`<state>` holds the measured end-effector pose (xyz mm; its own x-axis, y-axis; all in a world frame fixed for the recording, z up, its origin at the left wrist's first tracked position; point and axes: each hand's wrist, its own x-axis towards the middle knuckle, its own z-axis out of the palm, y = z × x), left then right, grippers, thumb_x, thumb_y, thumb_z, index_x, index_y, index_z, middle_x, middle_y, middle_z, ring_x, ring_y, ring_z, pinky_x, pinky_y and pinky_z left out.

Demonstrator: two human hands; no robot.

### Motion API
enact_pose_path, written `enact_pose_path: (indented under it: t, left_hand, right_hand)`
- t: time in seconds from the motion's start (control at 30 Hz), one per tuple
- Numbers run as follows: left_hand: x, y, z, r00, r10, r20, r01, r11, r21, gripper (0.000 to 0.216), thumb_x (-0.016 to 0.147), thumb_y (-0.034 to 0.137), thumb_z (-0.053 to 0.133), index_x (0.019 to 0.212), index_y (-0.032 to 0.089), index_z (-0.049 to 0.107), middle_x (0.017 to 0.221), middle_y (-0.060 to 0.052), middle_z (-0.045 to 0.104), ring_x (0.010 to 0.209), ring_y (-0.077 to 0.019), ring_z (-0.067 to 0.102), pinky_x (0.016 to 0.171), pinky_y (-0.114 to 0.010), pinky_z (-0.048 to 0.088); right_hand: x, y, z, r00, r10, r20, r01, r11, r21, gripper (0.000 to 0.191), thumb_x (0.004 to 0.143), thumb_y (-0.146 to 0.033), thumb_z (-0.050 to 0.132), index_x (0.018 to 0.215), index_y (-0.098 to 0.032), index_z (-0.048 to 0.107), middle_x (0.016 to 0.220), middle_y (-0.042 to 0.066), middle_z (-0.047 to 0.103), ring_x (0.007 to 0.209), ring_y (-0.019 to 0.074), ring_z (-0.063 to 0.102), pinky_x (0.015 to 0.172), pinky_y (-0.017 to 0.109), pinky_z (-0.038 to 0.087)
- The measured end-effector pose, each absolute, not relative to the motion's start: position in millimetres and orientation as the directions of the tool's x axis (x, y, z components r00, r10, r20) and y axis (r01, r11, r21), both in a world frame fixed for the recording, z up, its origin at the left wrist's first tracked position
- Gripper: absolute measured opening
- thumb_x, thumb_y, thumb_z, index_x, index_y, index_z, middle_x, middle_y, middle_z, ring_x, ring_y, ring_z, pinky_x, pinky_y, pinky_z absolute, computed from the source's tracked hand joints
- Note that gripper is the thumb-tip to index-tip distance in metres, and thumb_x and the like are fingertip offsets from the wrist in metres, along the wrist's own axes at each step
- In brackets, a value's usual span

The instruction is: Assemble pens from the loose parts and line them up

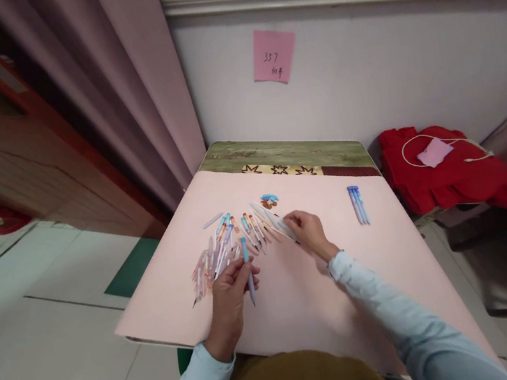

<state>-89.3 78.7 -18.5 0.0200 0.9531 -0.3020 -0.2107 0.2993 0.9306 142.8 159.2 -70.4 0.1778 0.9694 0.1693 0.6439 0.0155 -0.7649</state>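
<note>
"357" on pink sticky note [275, 56]

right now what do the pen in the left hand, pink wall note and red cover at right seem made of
Pen: likely plastic, smooth, judging by its even, straight barrel.
Pink note: matte paper, a thin flat sheet bearing handwriting.
Red cover: probably matte fabric, given its soft drape and uneven edge; the weave is unclear.

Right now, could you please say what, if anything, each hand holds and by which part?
The left hand holds a blue-topped pen around its middle; whether the right hand grips anything cannot be told.
</note>
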Motion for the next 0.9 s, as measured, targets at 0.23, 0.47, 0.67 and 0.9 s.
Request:
enact_pose_path:
  t: [0.23,0.47,0.67,0.9]
  left_hand:
    - [-83,78,-9,0.035,0.951,-0.307,-0.219,0.307,0.926,0.036,0.078,0.043,0.073,0.102,0.015,0.072,0.080,-0.005,0.070,0.065,-0.0126,0.059,0.065,-0.026,0.049]
    - [-81,83,3,0.009,0.964,-0.265,-0.206,0.261,0.943,0.030,0.076,0.041,0.074,0.091,0.015,0.073,0.080,-0.006,0.070,0.064,-0.0126,0.058,0.064,-0.026,0.047]
    - [-79,82,5,0.027,0.955,-0.296,-0.272,0.292,0.917,0.031,0.075,0.041,0.076,0.091,0.015,0.074,0.078,-0.006,0.070,0.064,-0.0130,0.059,0.063,-0.027,0.048]
    - [-74,81,7,0.105,0.948,-0.301,-0.265,0.318,0.910,0.031,0.075,0.040,0.075,0.093,0.014,0.074,0.077,-0.006,0.069,0.059,-0.0114,0.056,0.057,-0.026,0.046]
  right_hand:
    - [144,249,-76,0.267,0.958,0.100,0.757,-0.144,-0.637,0.033,0.091,-0.032,0.049,0.111,-0.019,0.072,0.105,0.009,0.073,0.094,0.0200,0.064,0.082,0.028,0.043]
    - [129,262,-86,0.303,0.951,0.059,0.753,-0.201,-0.626,0.029,0.086,-0.038,0.058,0.096,-0.020,0.077,0.106,0.013,0.071,0.098,0.0250,0.064,0.081,0.032,0.043]
    - [134,250,-79,0.351,0.935,0.059,0.668,-0.206,-0.715,0.021,0.077,-0.037,0.065,0.083,-0.019,0.074,0.089,0.008,0.074,0.084,0.0214,0.065,0.076,0.030,0.045]
    - [111,195,-31,0.241,0.970,-0.001,-0.076,0.018,-0.997,0.040,0.076,-0.050,0.068,0.098,-0.016,0.068,0.087,0.007,0.074,0.074,0.0173,0.067,0.072,0.031,0.054]
